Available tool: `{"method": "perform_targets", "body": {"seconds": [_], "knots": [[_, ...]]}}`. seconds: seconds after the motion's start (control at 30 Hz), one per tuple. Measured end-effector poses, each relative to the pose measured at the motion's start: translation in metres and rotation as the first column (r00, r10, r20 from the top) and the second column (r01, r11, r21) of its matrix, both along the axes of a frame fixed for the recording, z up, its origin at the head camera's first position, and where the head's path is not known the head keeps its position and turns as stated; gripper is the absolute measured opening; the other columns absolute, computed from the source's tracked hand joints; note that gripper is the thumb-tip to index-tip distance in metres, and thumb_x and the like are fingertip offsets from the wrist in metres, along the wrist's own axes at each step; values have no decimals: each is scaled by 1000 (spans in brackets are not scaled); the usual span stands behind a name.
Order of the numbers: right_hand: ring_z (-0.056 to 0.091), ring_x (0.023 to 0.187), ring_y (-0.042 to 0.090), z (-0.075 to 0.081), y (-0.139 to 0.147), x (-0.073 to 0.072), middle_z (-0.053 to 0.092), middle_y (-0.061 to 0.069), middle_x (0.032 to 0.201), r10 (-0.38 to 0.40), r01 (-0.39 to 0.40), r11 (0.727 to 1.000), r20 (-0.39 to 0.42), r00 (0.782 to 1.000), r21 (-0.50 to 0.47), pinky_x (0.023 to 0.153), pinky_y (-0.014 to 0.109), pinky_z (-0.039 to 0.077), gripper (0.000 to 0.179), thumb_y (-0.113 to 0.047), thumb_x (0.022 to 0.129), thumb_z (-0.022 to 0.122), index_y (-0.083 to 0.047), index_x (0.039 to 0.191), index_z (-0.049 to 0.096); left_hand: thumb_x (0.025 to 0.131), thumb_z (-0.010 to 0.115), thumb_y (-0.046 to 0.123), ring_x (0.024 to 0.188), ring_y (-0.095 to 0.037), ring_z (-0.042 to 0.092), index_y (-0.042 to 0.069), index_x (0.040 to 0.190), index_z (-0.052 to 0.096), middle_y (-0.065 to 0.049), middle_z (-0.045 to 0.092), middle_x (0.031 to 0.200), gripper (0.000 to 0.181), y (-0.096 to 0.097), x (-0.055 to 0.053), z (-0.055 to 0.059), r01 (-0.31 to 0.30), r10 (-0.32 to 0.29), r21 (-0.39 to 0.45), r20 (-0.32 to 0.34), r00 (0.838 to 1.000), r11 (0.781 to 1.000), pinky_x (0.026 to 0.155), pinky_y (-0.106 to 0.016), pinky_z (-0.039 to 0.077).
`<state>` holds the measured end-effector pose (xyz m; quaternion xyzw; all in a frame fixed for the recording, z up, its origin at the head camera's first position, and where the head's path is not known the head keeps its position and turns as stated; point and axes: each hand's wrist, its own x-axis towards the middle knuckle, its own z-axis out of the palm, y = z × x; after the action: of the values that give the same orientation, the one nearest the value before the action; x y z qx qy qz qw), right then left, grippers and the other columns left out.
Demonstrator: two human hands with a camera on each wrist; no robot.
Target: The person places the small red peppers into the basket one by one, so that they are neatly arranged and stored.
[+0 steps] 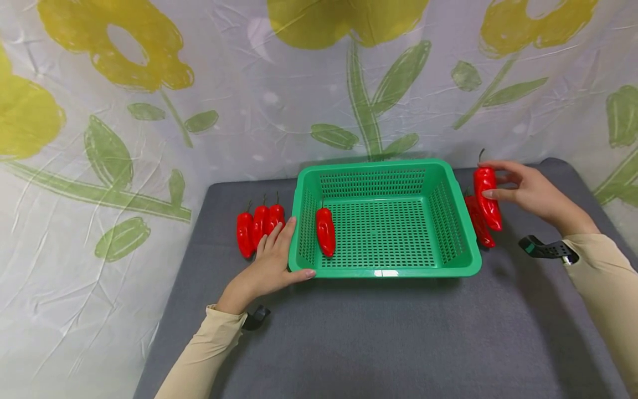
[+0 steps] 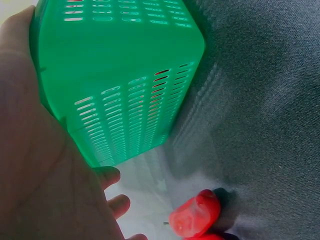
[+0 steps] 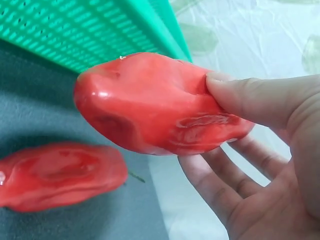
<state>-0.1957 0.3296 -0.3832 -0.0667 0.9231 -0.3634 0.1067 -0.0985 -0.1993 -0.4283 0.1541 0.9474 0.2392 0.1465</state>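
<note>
Grey cloth-covered worktop (image 1: 359, 338), flowered sheet (image 1: 249, 122) hung behind its far edge. My R hand (image 1: 530, 191) pinches a red pepper (image 1: 487, 197) nr far R corner, 2nd pepper (image 1: 483, 235) lying close by; L hand (image 1: 269, 267), fingers extended, touches green basket (image 1: 389, 272), 1 pepper (image 1: 326, 233) inside; 3 peppers (image 1: 260, 223) twd L edge.

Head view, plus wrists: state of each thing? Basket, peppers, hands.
Green basket: upright on the grey table, one pepper inside.
Pepper in basket: lying on the basket floor, near its left wall.
Three peppers at left: lying side by side on the table.
Held pepper: lifted off the table.
Other right-side pepper: lying on the table.
Left hand: spread against the basket's near-left corner.
Right hand: pinching the held pepper.
</note>
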Motion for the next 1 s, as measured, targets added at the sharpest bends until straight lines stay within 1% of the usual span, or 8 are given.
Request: {"method": "perform_targets", "body": {"seconds": [0.1, 0.17, 0.23, 0.47, 0.53, 0.77, 0.83, 1.0], "knots": [[49, 110, 3, 5, -6, 0, 48, 3, 138, 2, -2, 1000, 4, 1000, -10, 73, 15, 50, 66, -35, 92, 69, -26, 150, 40, 79, 69, 62, 154, -32, 3, 24, 160, -8, -2, 8, 168, 118, 0, 0, 1, 0, 0, 3, -2, 1000, 1000, 121, -65, 7], [49, 116, 14, 8, -9, 1, 47, 5, 139, 6, -6, 1000, 3, 1000, -16, 73, 15, 49, 65, -36, 92, 69, -27, 150, 40, 79, 69, 63, 154, -32, 3, 24, 159, -8, -3, 8, 168, 118, 0, 0, 1, 0, 0, 2, -4, 1000, 1000, 121, -65, 7], [47, 120, 21, 10, -12, 2, 47, 6, 141, 13, -13, 1000, 5, 1000, -26, 73, 15, 49, 65, -36, 93, 69, -28, 150, 39, 79, 69, 63, 154, -32, 3, 24, 159, -8, -3, 8, 168, 118, 0, 0, 1, 0, 0, 1, -4, 1000, 1000, 121, -65, 7], [45, 122, 21, 15, -22, 0, 40, 7, 147, 26, -26, 999, 11, 1000, -33, 74, 16, 50, 65, -34, 93, 68, -27, 151, 39, 79, 70, 62, 154, -32, 3, 25, 159, -9, -2, 8, 168, 119, -1, 1, 1, -2, 2, -4, -5, 1000, 1000, 121, -65, 6], [45, 122, 21, 17, -25, -1, 40, 7, 147, 25, -25, 999, 8, 1000, -31, 73, 15, 49, 65, -34, 93, 69, -26, 151, 39, 79, 70, 62, 154, -32, 3, 25, 159, -9, -2, 8, 168, 119, -1, 1, 0, -2, 2, -4, -8, 1000, 1000, 121, -65, 7], [47, 114, 10, 21, -38, -1, 45, 6, 143, 21, -21, 999, -2, 1000, -47, 73, 17, 50, 65, -35, 92, 70, -25, 149, 41, 79, 70, 62, 154, -32, 3, 25, 159, -9, -2, 9, 168, 119, -1, 0, -2, 1, -1, -2, -14, 1000, 1000, 121, -64, 7], [47, 113, 9, 23, -42, -2, 45, 7, 143, 23, -23, 998, -2, 1000, -53, 73, 18, 51, 65, -35, 92, 70, -25, 149, 42, 79, 70, 62, 154, -32, 3, 25, 159, -9, -2, 8, 168, 119, -1, 0, -2, 3, -3, 0, -14, 1000, 1000, 121, -64, 6], [50, 115, 15, 25, -51, -3, 46, 7, 143, 34, -34, 998, 3, 999, -61, 72, 23, 53, 65, -36, 91, 70, -25, 149, 42, 79, 69, 62, 154, -32, 2, 25, 159, -10, -2, 7, 168, 118, -1, 0, -2, 2, -2, 3, -7, 1000, 1000, 121, -65, 5]]}}
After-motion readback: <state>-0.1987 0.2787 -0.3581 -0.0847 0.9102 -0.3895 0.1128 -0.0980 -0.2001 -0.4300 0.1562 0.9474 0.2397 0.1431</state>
